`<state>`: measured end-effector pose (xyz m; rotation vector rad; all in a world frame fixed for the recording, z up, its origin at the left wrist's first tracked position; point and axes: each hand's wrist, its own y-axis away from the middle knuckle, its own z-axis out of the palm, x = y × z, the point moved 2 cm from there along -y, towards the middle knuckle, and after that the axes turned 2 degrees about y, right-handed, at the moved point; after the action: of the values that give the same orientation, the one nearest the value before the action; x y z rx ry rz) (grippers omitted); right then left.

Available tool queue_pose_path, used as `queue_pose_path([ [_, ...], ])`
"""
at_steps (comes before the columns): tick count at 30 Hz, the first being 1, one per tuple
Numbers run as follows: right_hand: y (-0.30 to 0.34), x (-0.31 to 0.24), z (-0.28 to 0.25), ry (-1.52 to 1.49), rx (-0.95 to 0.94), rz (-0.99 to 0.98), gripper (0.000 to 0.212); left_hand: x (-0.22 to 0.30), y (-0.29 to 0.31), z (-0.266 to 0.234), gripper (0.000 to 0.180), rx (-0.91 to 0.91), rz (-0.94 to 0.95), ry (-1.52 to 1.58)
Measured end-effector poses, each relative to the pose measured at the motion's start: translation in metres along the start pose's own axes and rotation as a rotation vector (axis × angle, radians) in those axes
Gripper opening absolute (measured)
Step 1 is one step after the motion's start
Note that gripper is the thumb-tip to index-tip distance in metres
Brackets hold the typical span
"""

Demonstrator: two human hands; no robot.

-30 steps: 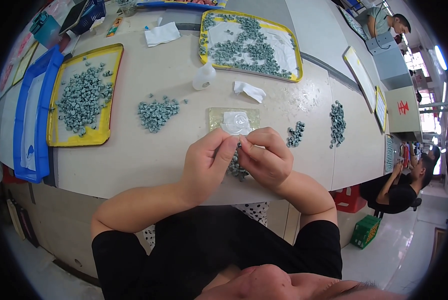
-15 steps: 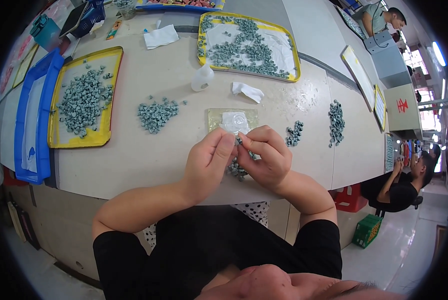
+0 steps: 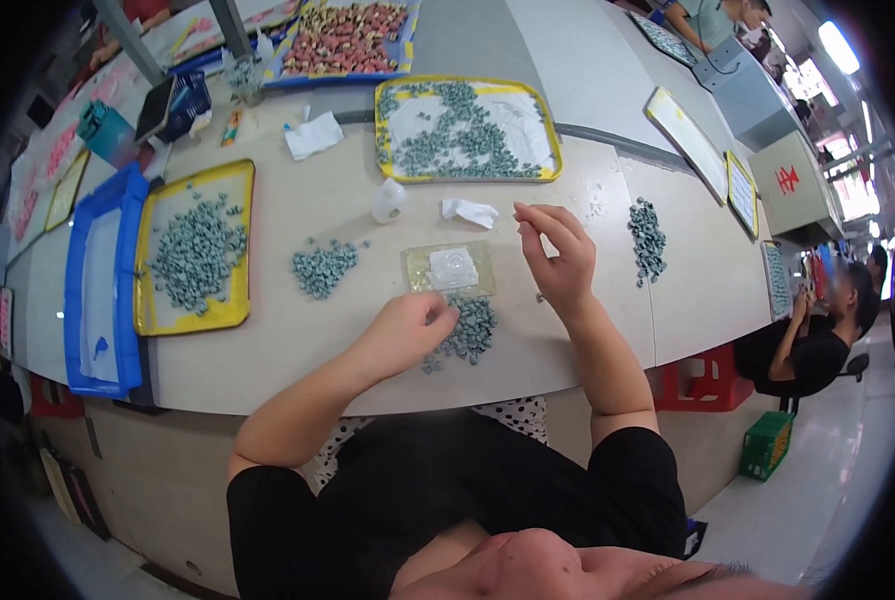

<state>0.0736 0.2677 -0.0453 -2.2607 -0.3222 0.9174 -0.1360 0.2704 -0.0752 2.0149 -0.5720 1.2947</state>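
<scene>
"So, how do the fingers stand?"

"On the left hand they curl inward at the edge of the near pile of grey-green pieces; I can't tell whether they grip one. The right hand hangs right of the white pad, fingertips drawn close; whether anything sits between them, I can't tell."

"And good handling?"

"Probably a light pinch, one piece at a time, with the left palm lifted so it doesn't scatter the pile."
</scene>
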Motion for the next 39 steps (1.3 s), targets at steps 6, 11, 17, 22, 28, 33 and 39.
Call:
queue_pose_path([
  [6, -0.018, -0.032, -0.040, -0.081, -0.066, 0.165, 0.024, 0.052, 0.034, -0.003, 0.032, -0.147, -0.273, 0.819],
  [11, -0.049, -0.073, -0.046, -0.168, -0.458, 0.120, 0.031, 0.084, 0.057, -0.015, 0.025, -0.097, -0.224, 1.426],
  [17, -0.076, -0.091, -0.024, -0.129, -0.607, 0.072, 0.048, 0.093, 0.069, -0.022, 0.014, -0.065, -0.035, 2.048],
  [22, -0.069, -0.084, -0.010, -0.125, -0.749, 0.087, 0.047, 0.101, 0.069, -0.012, 0.016, -0.026, 0.036, 2.136],
  [28, -0.058, -0.076, -0.066, -0.239, -0.518, 0.269, 0.038, 0.103, 0.058, 0.008, 0.021, 0.095, 0.014, 2.036],
  [33, -0.026, -0.048, -0.115, -0.147, -0.478, 0.242, 0.038, 0.096, 0.044, 0.019, 0.021, 0.024, 0.030, 2.094],
  [39, -0.003, -0.029, -0.121, 0.249, -0.474, -0.077, 0.040, 0.080, 0.016, 0.016, 0.020, 0.192, 0.030, 1.913],
])
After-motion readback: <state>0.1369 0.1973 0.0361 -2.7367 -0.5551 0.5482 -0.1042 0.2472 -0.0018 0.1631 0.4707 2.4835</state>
